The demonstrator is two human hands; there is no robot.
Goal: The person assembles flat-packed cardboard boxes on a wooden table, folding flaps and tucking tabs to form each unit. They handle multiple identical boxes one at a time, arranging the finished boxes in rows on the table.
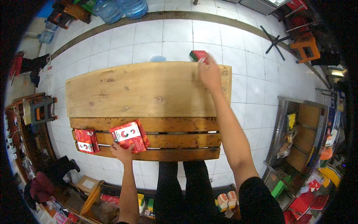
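Observation:
My right hand (209,74) reaches to the far right corner of the wooden table and grips a small red box with a green side (198,55), held up just past the table's far edge. Some of its fingers are blurred by motion. At the near edge, my left hand (122,153) is closed on the lower edge of a small stack of flat red packets (128,130) with white labels. That stack lies tilted on the table's slats. To its left, another stack of similar red packets (85,141) rests on the slats, apart from my hand.
A pale wooden board (145,89) covers the far part of the slatted table (182,139). Large blue water bottles (108,10) stand across the tiled floor. An orange stool (306,48) is at far right, a metal-framed cabinet (304,127) at right, and a dark stool (41,110) at left.

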